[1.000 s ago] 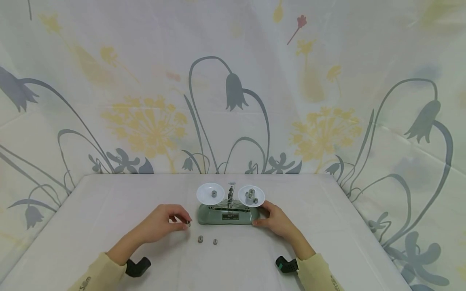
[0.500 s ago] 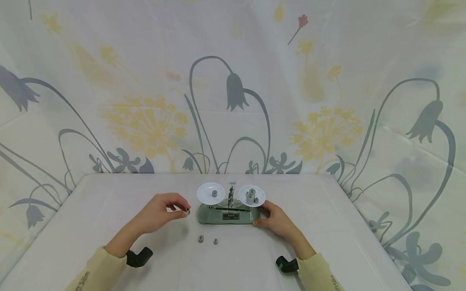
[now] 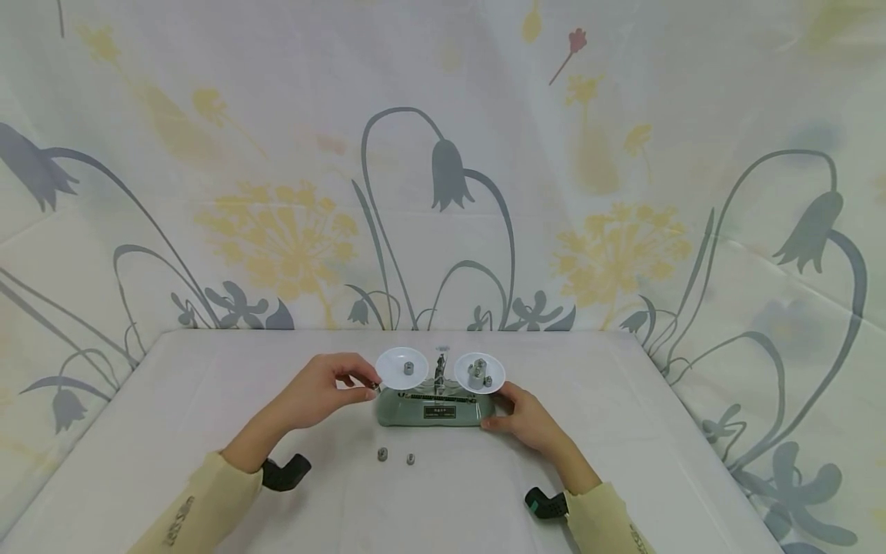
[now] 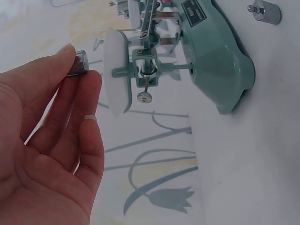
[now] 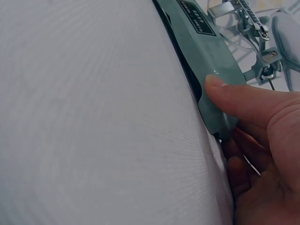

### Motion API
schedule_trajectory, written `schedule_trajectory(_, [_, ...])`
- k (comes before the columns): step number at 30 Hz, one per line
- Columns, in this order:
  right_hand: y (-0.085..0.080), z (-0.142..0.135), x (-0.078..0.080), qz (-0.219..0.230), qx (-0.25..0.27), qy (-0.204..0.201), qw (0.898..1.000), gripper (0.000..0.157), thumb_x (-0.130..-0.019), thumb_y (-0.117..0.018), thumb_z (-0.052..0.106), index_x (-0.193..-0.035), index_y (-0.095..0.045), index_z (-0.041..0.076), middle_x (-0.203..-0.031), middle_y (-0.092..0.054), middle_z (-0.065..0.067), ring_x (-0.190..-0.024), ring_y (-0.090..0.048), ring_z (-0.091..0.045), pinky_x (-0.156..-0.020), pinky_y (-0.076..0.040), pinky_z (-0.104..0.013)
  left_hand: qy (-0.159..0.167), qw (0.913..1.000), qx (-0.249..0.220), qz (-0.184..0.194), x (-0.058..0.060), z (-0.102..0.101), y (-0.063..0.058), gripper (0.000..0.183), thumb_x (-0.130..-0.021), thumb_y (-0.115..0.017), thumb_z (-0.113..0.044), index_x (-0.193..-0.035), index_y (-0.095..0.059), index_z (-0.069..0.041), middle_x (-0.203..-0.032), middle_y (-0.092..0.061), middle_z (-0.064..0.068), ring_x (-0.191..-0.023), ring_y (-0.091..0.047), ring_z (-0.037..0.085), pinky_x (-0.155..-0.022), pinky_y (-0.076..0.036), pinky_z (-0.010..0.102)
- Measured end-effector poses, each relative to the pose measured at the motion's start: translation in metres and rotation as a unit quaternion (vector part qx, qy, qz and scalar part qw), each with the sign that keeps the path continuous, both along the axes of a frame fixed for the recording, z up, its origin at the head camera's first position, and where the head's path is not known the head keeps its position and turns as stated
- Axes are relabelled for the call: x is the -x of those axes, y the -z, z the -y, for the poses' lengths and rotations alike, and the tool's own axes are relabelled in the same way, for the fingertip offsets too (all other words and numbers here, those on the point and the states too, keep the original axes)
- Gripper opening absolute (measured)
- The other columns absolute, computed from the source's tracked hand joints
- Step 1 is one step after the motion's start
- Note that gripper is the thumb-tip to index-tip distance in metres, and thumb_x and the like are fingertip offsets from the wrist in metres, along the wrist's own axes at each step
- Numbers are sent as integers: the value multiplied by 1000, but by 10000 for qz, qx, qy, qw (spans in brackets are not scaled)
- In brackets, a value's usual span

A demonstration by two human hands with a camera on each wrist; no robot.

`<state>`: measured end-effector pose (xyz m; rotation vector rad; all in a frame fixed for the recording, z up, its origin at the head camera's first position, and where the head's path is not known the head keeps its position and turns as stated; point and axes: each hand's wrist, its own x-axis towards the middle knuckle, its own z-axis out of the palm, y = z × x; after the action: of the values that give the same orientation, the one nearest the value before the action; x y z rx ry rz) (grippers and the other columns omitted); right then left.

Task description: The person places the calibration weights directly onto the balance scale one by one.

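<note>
A: Far left, we've got a pale sleeve, cut off by the lower edge, then a black wrist device and the left hand. Thumb and fingertips pinch a small metal weight, mostly covered from the head view!

B: The left wrist view helps us: the end of a shiny cylinder pokes out of that pinch, just beside the left pan. There the pan is edge-on, hiding its contents; from the head we count one lone weight in it.

A: Below, a larger loose weight and, to its right, a smaller loose weight. Behind them stands the green balance, its plate lettering too small for us to read.

B: On to the right pan: a cluster of weights, packed so tightly we can't count them.

A: And the right hand grips the balance's right end. Its fingers vanish behind from above, but the right wrist view shows thumb in front, fingers curled around the end.

B: Under it all, a white tabletop; behind, a curtain of grey bellflowers and yellow blooms.
</note>
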<state>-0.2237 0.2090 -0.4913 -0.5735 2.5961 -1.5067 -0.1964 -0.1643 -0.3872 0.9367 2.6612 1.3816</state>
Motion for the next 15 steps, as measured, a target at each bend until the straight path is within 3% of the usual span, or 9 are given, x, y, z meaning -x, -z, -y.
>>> schedule_trajectory(15, [-2, 1, -2, 15, 73, 0, 10000, 67, -74, -86, 11, -134, -58, 1, -139, -56, -15, -136, -43, -35, -113, -32, -50, 304, 9989, 131, -317, 19, -22, -14, 14, -88, -77, -13, -102, -74, -13, -96, -70, -9, -91, -65, 11, -78, -51, 34])
